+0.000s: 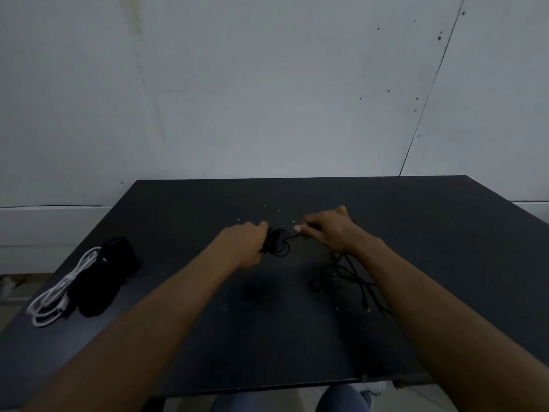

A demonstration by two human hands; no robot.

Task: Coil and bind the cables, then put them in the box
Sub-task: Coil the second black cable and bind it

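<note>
My left hand (248,243) grips a small coil of black cable (277,242) over the middle of the black table (430,233). My right hand (329,230) pinches the free end of that same cable just right of the coil. A loose black cable (353,281) lies spread on the table under my right forearm. At the left edge lies a coiled white cable (56,292), beside a dark bundle (104,275) that I cannot make out clearly. No box shows in the head view.
A pale wall (267,84) rises directly behind the table. The table's front edge is near my body, and my knees (341,396) show below it. Small light specks dot the tabletop.
</note>
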